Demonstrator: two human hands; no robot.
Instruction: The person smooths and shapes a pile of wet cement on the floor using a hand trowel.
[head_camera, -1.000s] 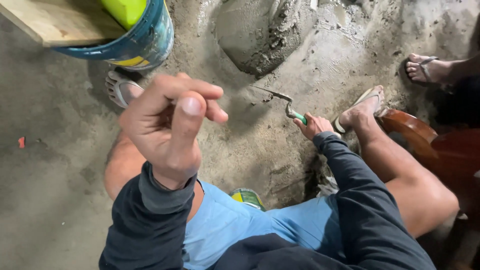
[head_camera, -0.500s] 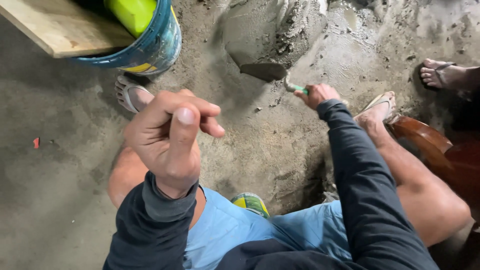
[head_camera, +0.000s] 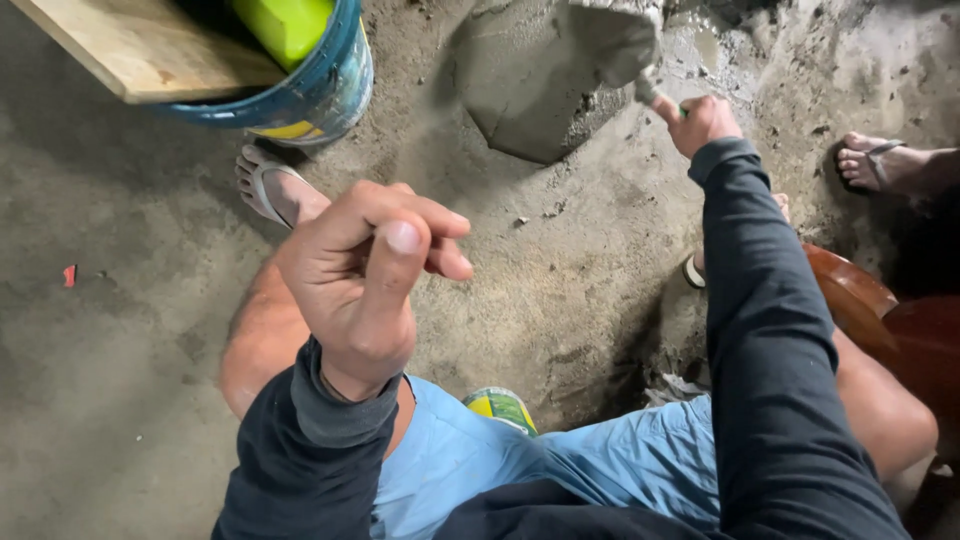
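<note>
My right hand (head_camera: 705, 122) is stretched forward at the upper right, gripping the green handle of a metal trowel (head_camera: 615, 42). The trowel's blade rests on the top of a grey mound of wet mortar (head_camera: 520, 90) on the floor. My left hand (head_camera: 365, 275) hovers in mid-frame above my left knee, fingers curled loosely with the thumb pressed toward the forefinger; nothing shows in it. Both arms wear dark sleeves, and I sit in light blue shorts with my sandalled left foot (head_camera: 275, 190) beside the bucket.
A blue bucket (head_camera: 320, 95) holding a yellow-green container stands at the upper left under a wooden board (head_camera: 140, 45). Another person's sandalled foot (head_camera: 885, 165) is at the right edge. A brown wooden seat (head_camera: 880, 320) lies at my right. A small green-yellow can (head_camera: 500, 408) sits between my legs.
My right hand has pushed the trowel forward and up onto the mortar mound. The view has tilted, and my left hand stays curled in nearly the same pose.
</note>
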